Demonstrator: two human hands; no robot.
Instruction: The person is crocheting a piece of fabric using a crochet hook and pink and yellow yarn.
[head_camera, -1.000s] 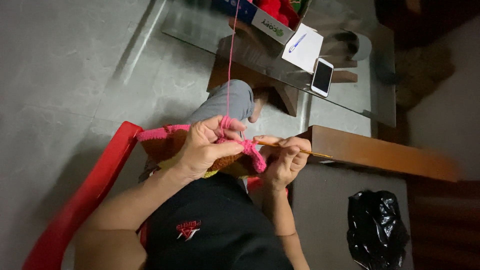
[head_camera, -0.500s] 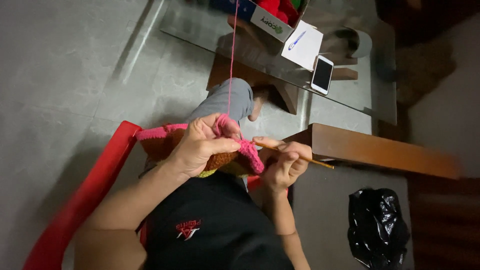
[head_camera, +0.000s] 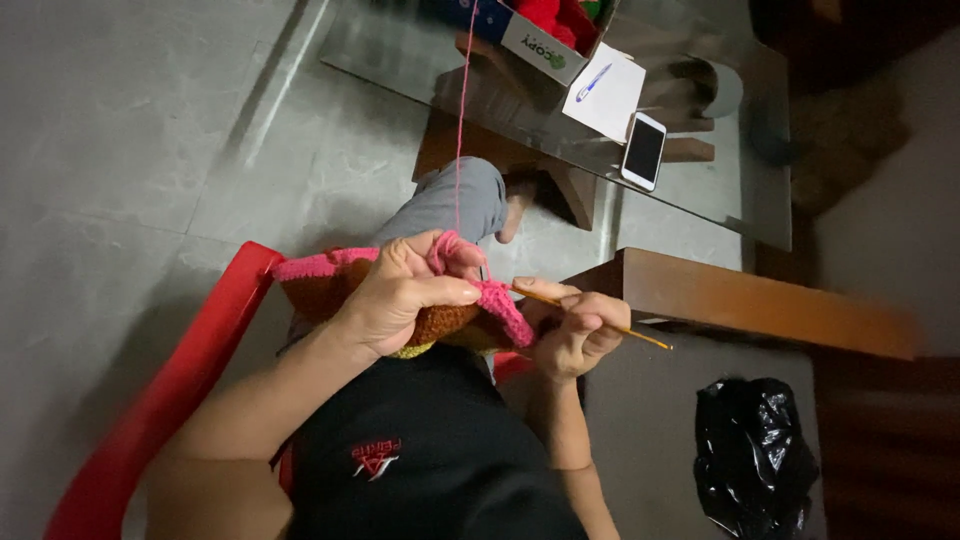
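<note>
Pink yarn (head_camera: 461, 120) runs taut from the cardboard box (head_camera: 545, 40) on the glass counter (head_camera: 720, 190) down to the left hand (head_camera: 405, 295), where it loops over the raised forefinger. In the head view, the only one here, that hand's fingers (head_camera: 455, 292) are curled and pressed onto the crocheted piece (head_camera: 420, 318), a brown and pink work with a yellowish edge resting on the person's lap above the red chair (head_camera: 190, 370). The right hand (head_camera: 575, 325) pinches a thin yellow crochet hook (head_camera: 600, 320), fingers closed round its shaft, tip buried in the pink edge. Compared with a second ago, the hook's free end has swung out further to the right and the right hand has dropped slightly, while the left hand holds much as it did; this suggests a stitch is being drawn through and the pink border is growing. A white phone (head_camera: 644, 150) and a sheet of paper (head_camera: 606, 95) lie on the counter, and a black bag (head_camera: 752, 455) sits on the floor.
</note>
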